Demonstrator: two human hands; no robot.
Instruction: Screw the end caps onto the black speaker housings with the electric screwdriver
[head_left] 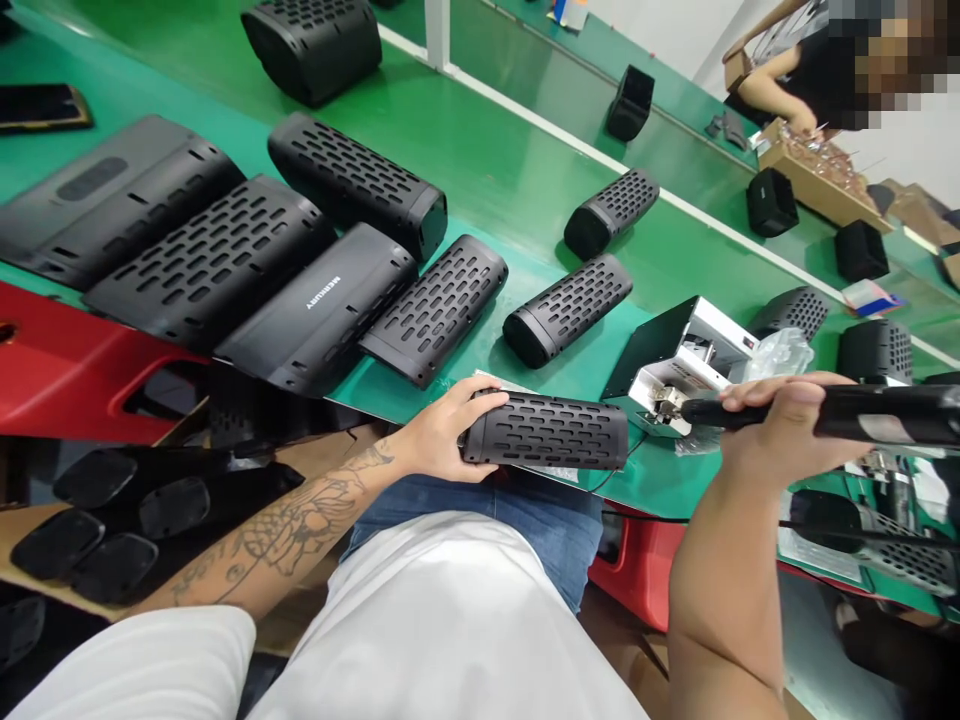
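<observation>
My left hand [442, 425] is closed around the left end of a black slotted speaker housing [551, 432], which lies on its side near the table's front edge. In my right hand [784, 425] is a black electric screwdriver [922, 408], held almost level. Its tip points left and meets the metal outlet of a small screw feeder [656, 355] with black and white sides. Whether a screw sits on the tip is too small to tell. Just beyond the held housing lie another slotted housing [570, 305] and a slotted cover [442, 305].
Several black housings and shells, one a smooth shell [322, 305] with white lettering, line the green table [352, 388] on the left. A phone [41, 107] lies at the far left. Red chairs [112, 365] stand below. Across the divider, a co-worker [795, 80] reaches into a cardboard box [832, 185].
</observation>
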